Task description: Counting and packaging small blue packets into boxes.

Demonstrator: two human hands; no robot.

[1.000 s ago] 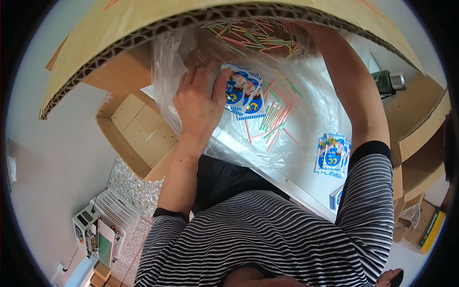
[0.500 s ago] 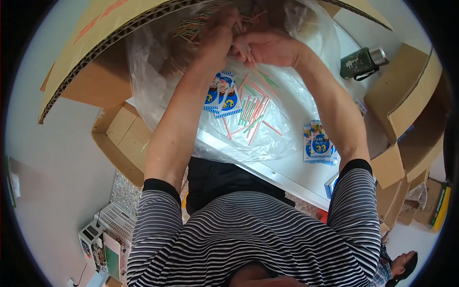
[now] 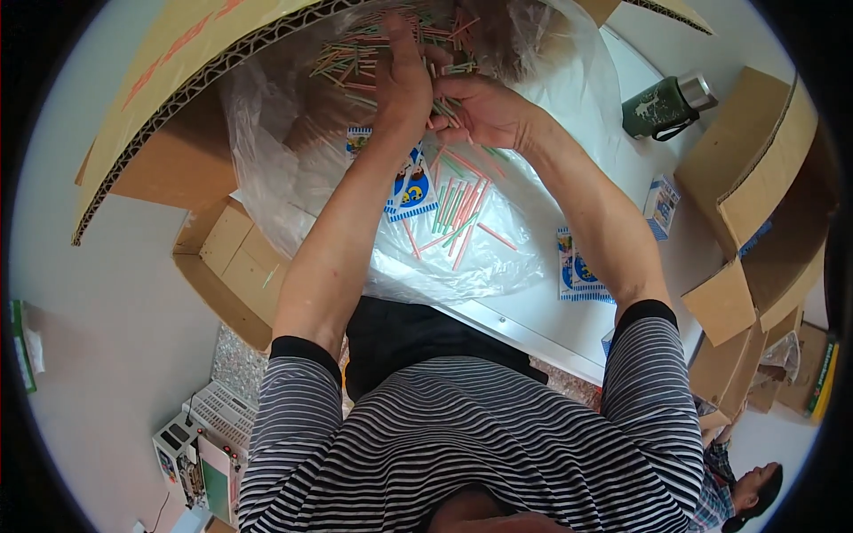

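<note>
A big pile of thin pink, green and pale sticks lies at the far end of a clear plastic bag. My left hand is over the pile's near edge, a digit stretched away from me; its other fingers are partly hidden. Against it, my right hand is closed around a small bunch of sticks. Nearer me, more loose sticks are scattered on the plastic. Blue-and-white printed packets lie beside them, partly behind my left forearm.
A cardboard box flap arches over the far left. More packets lie on the white table by my right forearm, near a small carton. A green flask and open boxes stand at right; a shallow box is at left.
My right hand has turned and drawn slightly left, and the stick bunch in it now shows. The left hand has shifted slightly, its digit stretched away. The view has moved a little.
</note>
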